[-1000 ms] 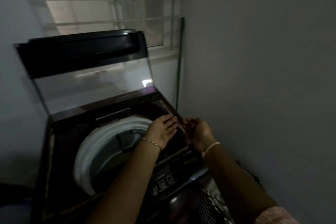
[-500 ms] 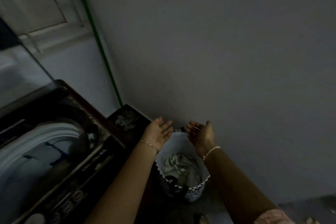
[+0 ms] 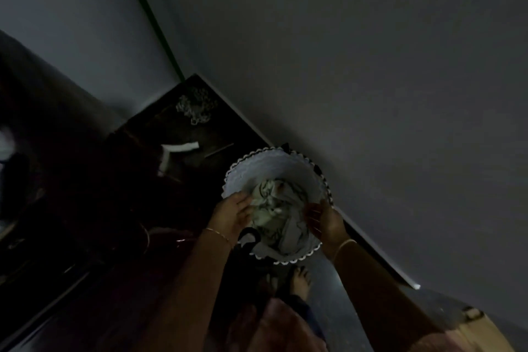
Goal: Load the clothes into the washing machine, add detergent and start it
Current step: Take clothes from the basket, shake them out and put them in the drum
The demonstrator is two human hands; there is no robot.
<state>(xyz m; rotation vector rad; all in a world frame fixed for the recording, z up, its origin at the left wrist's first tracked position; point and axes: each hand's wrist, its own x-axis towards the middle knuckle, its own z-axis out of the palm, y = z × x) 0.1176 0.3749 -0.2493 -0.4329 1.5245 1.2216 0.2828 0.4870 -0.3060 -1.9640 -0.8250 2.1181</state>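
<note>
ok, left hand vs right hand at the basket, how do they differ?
The left hand wears a thin chain bracelet; the right hand wears a plain pale band. The left hand comes in over the basket's left rim, the right hand over its right rim. Shared: both reach down toward the clothes in the basket. Whether the fingers of either grip anything is too blurred to tell.
</note>
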